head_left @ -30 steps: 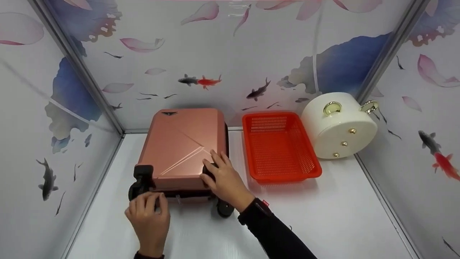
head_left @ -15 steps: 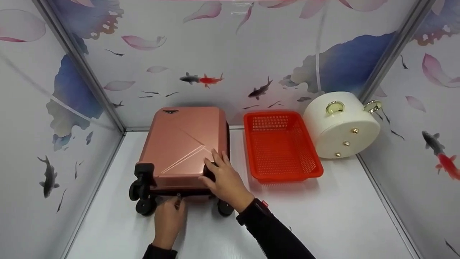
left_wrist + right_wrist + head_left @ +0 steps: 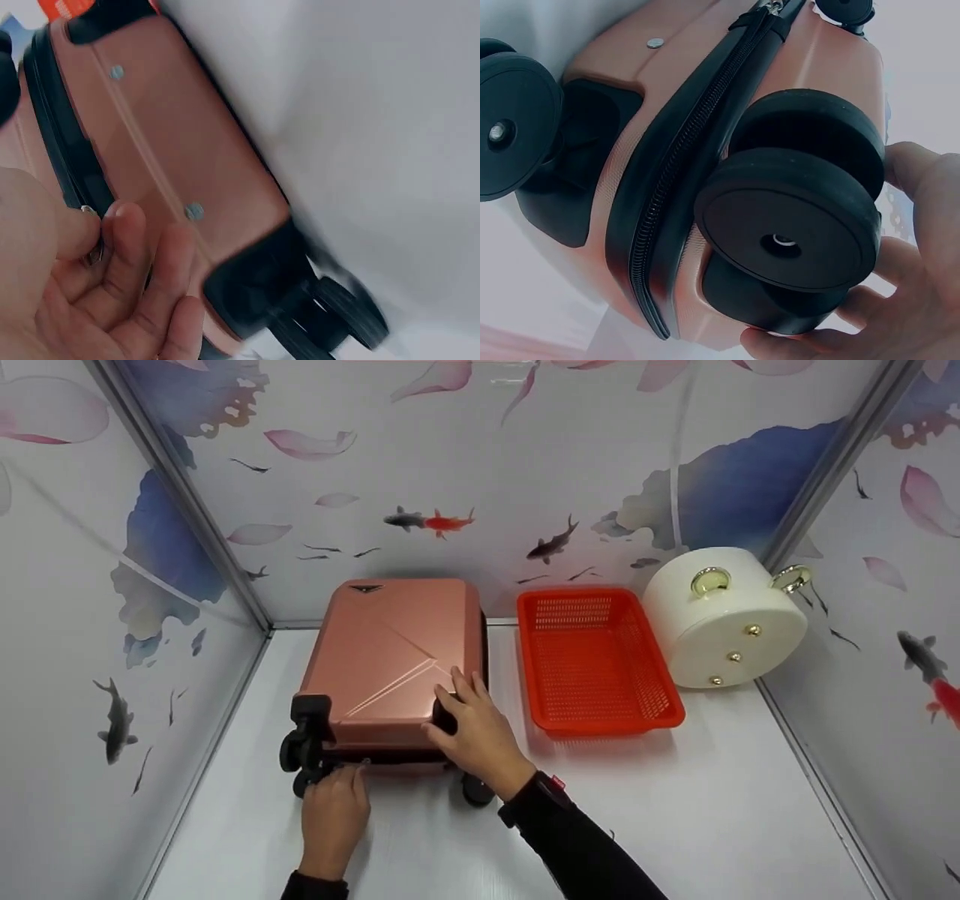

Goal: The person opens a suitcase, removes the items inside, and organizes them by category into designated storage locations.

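A pink hard-shell suitcase (image 3: 397, 637) lies flat, its black wheels facing me. At its near side my left hand (image 3: 334, 816) pinches a metal zipper pull (image 3: 93, 253) between thumb and forefinger, the other fingers loosely bent in the left wrist view. My right hand (image 3: 484, 735) rests with spread fingers on the suitcase's near right corner, reaching around a black wheel (image 3: 787, 217). In the right wrist view, the black zipper (image 3: 676, 154) runs along the side between the wheels, and its closed teeth show.
Right of the suitcase stands a red perforated plastic basket (image 3: 528, 675). Beside it a round white case (image 3: 701, 634) with gold handles and studs leans in the back right corner. Printed panels (image 3: 495, 472) wall the white surface (image 3: 600, 817) at the back and both sides.
My left hand has moved right from the left wheel to the zipper pull, then slid slightly left with it. The right hand stays on the corner. The head view has shifted slightly.
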The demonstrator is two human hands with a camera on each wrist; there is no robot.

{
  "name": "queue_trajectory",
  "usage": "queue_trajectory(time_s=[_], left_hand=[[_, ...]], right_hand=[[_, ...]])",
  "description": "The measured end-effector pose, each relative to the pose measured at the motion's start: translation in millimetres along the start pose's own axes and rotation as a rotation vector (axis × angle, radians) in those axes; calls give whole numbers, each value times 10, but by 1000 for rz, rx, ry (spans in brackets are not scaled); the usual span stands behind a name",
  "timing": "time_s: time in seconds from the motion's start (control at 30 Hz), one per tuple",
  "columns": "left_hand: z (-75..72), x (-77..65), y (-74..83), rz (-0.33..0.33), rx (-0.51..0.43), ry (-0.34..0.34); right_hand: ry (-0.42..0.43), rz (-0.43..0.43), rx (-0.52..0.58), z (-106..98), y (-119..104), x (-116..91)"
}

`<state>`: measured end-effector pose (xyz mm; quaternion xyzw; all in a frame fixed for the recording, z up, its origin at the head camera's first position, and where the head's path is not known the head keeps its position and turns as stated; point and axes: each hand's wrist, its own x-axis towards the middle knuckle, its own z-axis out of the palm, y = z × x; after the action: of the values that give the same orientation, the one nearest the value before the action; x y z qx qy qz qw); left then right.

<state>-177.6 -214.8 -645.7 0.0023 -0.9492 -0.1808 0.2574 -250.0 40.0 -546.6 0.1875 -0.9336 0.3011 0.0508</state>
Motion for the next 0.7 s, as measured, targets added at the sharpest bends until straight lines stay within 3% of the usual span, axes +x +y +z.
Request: queue_trajectory(time_s=[0.17,0.3,0.53,0.7], left_hand=[[-116,36,-314,-112,-5,49],[-130,81,-506,-186,-90,49],[-18,139,-695,-194,-307,-10],[-39,168,-872,-221,-392,-75]], right_hand=[[-8,20,24,-3,-1,2],[-1,20,27,-16,13,12],[10,10,29,-37,44,16],[0,10,24,-23,18,-23]])
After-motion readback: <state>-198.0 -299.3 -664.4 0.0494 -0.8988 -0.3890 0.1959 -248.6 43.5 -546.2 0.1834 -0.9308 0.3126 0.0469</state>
